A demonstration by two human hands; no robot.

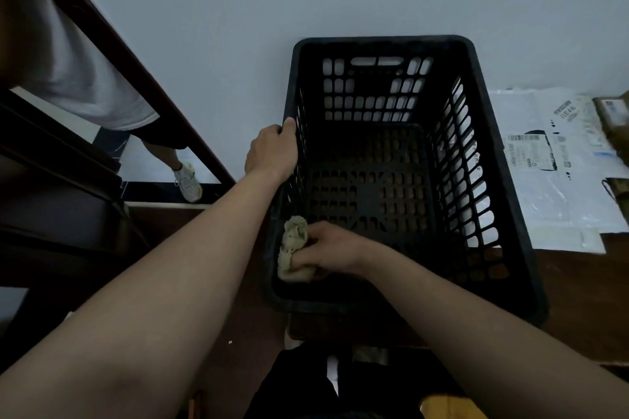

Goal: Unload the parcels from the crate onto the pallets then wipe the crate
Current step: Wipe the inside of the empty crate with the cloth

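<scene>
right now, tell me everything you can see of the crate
The crate is black plastic and deep, with slotted walls, a handle cutout in the far wall and a perforated floor. It stands upright and empty. The left hand holds its left rim; the right hand holds a cloth against its left wall.

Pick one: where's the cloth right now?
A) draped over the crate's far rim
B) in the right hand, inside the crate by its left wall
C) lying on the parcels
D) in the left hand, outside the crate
B: the right hand grips the cloth inside the crate, against its left wall, while the left hand holds the left rim.
</scene>
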